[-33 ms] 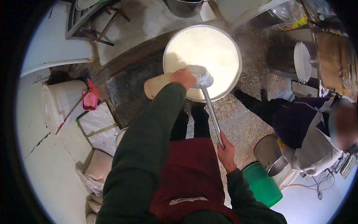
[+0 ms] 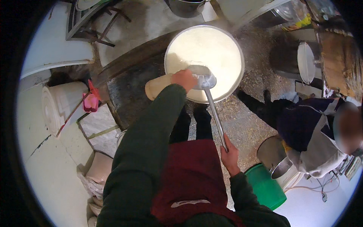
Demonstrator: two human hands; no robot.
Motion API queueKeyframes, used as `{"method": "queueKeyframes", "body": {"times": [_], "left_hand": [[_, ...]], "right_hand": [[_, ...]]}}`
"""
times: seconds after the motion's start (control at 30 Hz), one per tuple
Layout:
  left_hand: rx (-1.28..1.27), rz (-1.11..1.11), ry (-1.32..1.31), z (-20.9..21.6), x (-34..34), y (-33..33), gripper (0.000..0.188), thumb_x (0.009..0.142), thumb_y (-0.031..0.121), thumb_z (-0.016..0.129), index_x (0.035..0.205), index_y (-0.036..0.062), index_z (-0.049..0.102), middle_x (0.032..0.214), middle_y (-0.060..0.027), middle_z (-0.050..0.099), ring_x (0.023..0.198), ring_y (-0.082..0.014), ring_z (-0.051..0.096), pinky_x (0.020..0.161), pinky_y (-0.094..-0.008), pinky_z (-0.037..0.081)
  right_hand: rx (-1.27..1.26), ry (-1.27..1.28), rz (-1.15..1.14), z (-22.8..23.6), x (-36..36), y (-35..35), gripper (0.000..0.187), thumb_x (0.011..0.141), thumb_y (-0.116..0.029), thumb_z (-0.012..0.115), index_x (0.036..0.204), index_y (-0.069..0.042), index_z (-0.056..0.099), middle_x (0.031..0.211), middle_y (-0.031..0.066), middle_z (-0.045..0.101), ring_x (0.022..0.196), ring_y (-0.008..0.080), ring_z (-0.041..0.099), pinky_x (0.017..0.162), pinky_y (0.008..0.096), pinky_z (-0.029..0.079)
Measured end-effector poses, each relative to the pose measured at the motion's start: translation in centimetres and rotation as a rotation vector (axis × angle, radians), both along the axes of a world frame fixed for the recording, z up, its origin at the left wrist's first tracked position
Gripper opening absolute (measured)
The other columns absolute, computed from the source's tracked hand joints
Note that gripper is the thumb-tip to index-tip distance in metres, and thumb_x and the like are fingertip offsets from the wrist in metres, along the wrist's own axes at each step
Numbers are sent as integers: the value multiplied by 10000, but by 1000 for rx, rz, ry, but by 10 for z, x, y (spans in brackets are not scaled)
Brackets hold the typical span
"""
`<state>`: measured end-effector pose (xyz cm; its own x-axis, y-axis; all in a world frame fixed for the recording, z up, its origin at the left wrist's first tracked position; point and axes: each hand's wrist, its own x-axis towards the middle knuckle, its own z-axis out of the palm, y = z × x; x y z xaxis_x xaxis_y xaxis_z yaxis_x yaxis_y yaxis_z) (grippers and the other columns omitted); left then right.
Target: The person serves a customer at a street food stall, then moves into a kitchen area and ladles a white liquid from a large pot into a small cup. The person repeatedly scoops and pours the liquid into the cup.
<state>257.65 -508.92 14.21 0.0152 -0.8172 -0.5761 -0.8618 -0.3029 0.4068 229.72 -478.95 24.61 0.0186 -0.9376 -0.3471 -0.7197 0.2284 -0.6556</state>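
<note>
Below me stands a wide round metal pot (image 2: 235, 90), nearly full of pale cream-coloured liquid (image 2: 211, 41). My left hand (image 2: 184, 80) is closed around the right end of a tan cylindrical container (image 2: 157, 87), which juts out over the pot's near left rim. Against that hand rests the bowl of a long-handled metal ladle (image 2: 206, 77), over the liquid. My right hand (image 2: 230, 154) grips the lower end of the ladle's handle, close to my dark red apron (image 2: 191, 166). What the ladle's bowl holds is hard to make out.
At the right a person (image 2: 302, 121) bends beside a metal pot (image 2: 270, 151) and a green tub (image 2: 266, 187). A white bucket (image 2: 62, 106) with a pink scoop (image 2: 90, 102) stands left, above sacks (image 2: 100, 166). Another pot (image 2: 187, 8) is at the far side.
</note>
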Motion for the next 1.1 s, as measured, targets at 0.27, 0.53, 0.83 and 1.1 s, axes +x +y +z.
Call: {"method": "queueKeyframes", "body": {"times": [0.27,0.53,0.83,1.1], "left_hand": [[-132,204,176,45,39,41,636,962,602,690,768,-1,742,719,-217,686,704,-376,697,664,-514,498],[-250,511,492,65,39,127,469,993,282,772,731,-60,585,611,-47,373,646,-62,384,531,-369,349],[-243,642,594,77,1,183,499,964,331,805,685,-21,586,569,-149,458,517,-237,380,522,-438,356],[-264,585,508,78,-8,195,580,966,393,811,646,-16,555,570,-182,468,494,-250,387,517,-451,357]], "right_hand": [[6,15,-39,45,-12,-14,675,907,31,715,1560,-75,581,1204,237,750,906,346,760,779,388,602],[-167,85,-28,10,-1,-101,673,921,21,711,1570,-80,563,1236,263,735,980,406,758,832,437,598],[-168,193,35,-43,14,-198,641,950,-112,686,1576,-154,554,1122,293,742,934,500,730,795,571,583],[11,258,224,-72,20,-295,653,912,-129,627,1559,-85,551,1075,341,731,994,525,719,891,577,575]]}}
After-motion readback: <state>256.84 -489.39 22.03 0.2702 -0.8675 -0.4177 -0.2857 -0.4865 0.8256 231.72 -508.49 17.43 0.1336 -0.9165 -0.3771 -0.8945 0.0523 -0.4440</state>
